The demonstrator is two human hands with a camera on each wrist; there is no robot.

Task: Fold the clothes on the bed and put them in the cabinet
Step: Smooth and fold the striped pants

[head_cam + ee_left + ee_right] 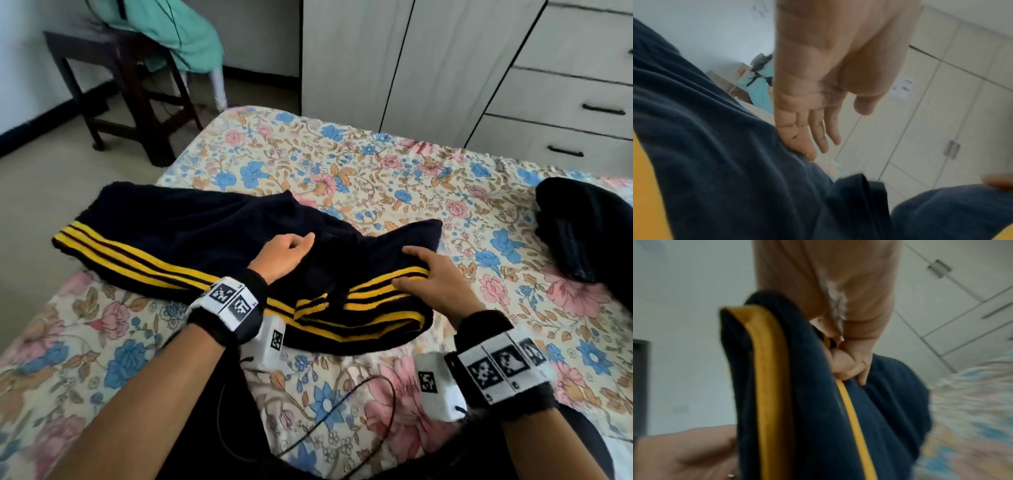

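Dark navy trousers point(191, 229) with yellow side stripes lie partly folded across the floral bed point(342, 164). My left hand point(301, 243) rests on the trousers near their middle; in the left wrist view the left hand point(818, 138) has straight fingers, its edge touching the navy cloth point(715, 162). My right hand point(411, 267) lies on the folded-over striped leg. In the right wrist view the right hand point(851, 368) has curled fingers that pinch a fold of the trousers point(818, 418). The pale cabinet point(394, 61) stands shut beyond the bed.
Another dark garment point(589, 233) lies bunched at the bed's right edge. Drawers point(565, 92) with black handles stand to the cabinet's right. A dark wooden table point(113, 68) with teal cloth point(178, 31) stands on the floor at far left. A black cable point(342, 411) loops on the bed.
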